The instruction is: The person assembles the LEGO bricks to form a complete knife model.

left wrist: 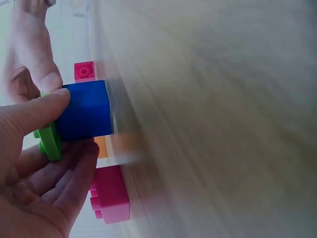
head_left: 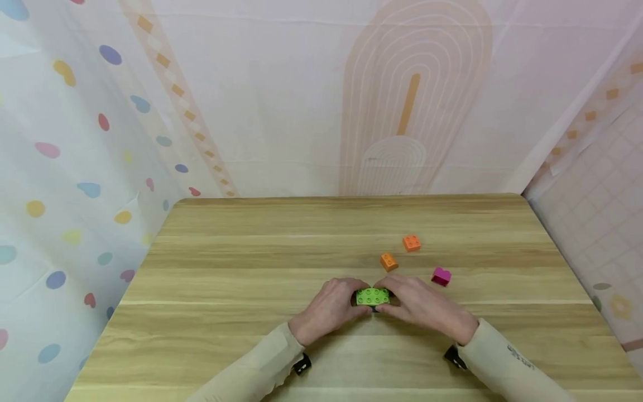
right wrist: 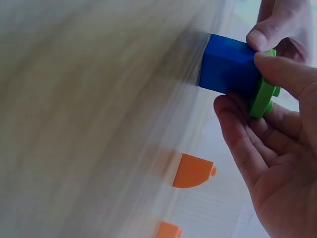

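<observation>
A lime green studded building brick [head_left: 373,296] sits on top of a blue block [left wrist: 85,110]; only a dark sliver of the blue shows in the head view. My left hand [head_left: 329,310] grips this stack from the left, thumb on the near side and fingers behind. From the opposite end my right hand [head_left: 427,307] holds it the same way, its thumb [right wrist: 285,72] at the seam between green and blue. Both thumb tips nearly meet on the near face. The blue block's underside is right at the tabletop. Fingers partly cover the green brick's ends.
Behind the hands lie an orange curved brick [head_left: 389,262] and an orange square brick [head_left: 411,243]. A magenta brick [head_left: 441,277] is beyond my right hand. Another pink brick [left wrist: 111,194] shows past the left fingers in the left wrist view. Patterned curtains [head_left: 281,111] border the wooden table [head_left: 226,285].
</observation>
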Demonstrator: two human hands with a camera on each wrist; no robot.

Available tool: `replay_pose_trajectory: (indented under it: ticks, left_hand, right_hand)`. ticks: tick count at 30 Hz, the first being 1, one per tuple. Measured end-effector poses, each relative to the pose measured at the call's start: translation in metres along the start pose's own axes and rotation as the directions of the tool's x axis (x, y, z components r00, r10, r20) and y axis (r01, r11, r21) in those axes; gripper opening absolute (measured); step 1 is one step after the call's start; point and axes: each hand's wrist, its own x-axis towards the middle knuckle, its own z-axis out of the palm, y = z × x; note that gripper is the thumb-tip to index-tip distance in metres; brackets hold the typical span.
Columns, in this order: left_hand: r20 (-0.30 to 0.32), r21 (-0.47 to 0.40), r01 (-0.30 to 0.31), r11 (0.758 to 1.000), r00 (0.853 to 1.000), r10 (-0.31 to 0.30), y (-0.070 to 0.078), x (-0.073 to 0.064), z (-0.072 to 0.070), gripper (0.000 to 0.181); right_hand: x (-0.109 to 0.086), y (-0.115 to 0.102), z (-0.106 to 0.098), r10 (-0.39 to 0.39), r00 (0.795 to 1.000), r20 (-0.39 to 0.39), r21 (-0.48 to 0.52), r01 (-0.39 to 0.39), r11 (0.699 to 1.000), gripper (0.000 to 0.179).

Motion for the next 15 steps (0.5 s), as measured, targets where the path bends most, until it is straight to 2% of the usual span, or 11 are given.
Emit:
replay_pose_trajectory:
  ticks: [8, 15]
  left_hand:
    - [0.055, -0.042, 0.010, 0.999, 0.998, -0.008, -0.0026, 0.0018, -0.0049, 0.036]
    - [0.057, -0.037, -0.046, 0.998, 0.997, 0.049, -0.0041, 0.0000, -0.0026, 0.030]
  right_hand:
    - [0.0013, 0.0008, -0.0018, 0.033, 0.999, -0.027, -0.054, -0.035, 0.998, 0.034]
    - [-0.0006, 0.0032, -0.0006, 0.030, 1.000, 0.002, -0.018, -0.030, 0.999, 0.030]
